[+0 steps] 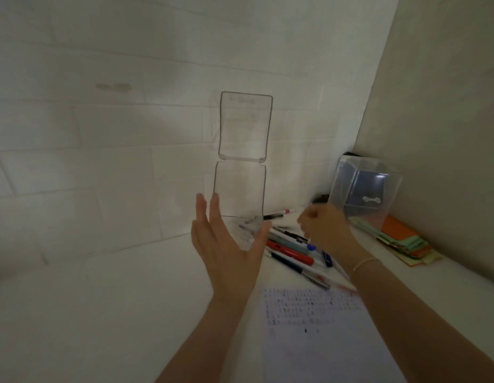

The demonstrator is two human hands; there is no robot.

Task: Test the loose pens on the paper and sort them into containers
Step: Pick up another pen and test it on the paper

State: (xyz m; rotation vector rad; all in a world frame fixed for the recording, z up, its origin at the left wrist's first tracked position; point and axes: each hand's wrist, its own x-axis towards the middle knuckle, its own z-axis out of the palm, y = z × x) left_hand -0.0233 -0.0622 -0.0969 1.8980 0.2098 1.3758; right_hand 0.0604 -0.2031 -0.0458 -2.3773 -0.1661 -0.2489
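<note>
My left hand (226, 244) holds up a clear plastic container (239, 194), fingers on its left side and thumb on its right. Its hinged clear lid (246, 125) stands open above it. A few pens show through its bottom. Several loose pens (290, 250), red, teal, blue and black, lie in a heap on the white table behind my hands. My right hand (323, 228) hovers over the heap, blurred, with its fingers curled and nothing visible in it. The test paper (317, 333), covered with small scribbles, lies near the front under my right forearm.
A second clear container (362, 186) stands in the back right corner against the wall. A stack of orange, green and yellow paper notes (400, 241) lies next to it. White tiled wall (116, 134) runs along the table's far edge.
</note>
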